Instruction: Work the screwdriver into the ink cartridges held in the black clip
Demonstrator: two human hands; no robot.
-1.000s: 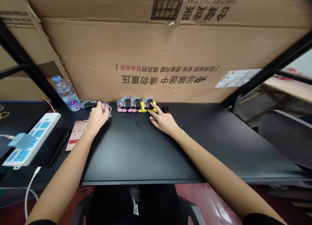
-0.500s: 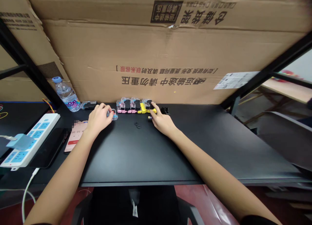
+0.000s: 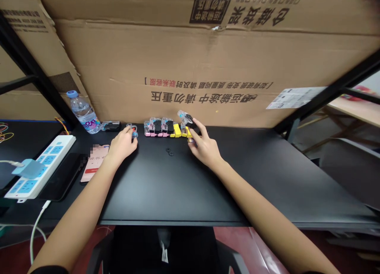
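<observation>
My left hand (image 3: 122, 144) is closed round a small clear plastic piece (image 3: 134, 131) with blue and red parts inside, near the back of the desk. My right hand (image 3: 205, 146) grips a clear-and-black plastic block (image 3: 187, 119), tilted up above the right end of a row. A small shiny cylindrical item (image 3: 190, 140) shows by the right fingertips; its kind is unclear. In the row stand clear-and-black blocks (image 3: 155, 125) on pink bases, then yellow pieces (image 3: 177, 130). Two small black rings (image 3: 169, 152) lie in front of them.
A cardboard sheet (image 3: 190, 60) walls off the desk's back. To the left are a water bottle (image 3: 86, 114), another clear-and-black block (image 3: 111, 126), a phone with a timer (image 3: 94, 163), a dark flat device (image 3: 61, 179) and a power strip (image 3: 44, 163). Black frame posts rise on both sides.
My right hand has lifted the clear-and-black block off the yellow end of the row and tilted it. My left hand has shifted slightly left and back with its clear piece.
</observation>
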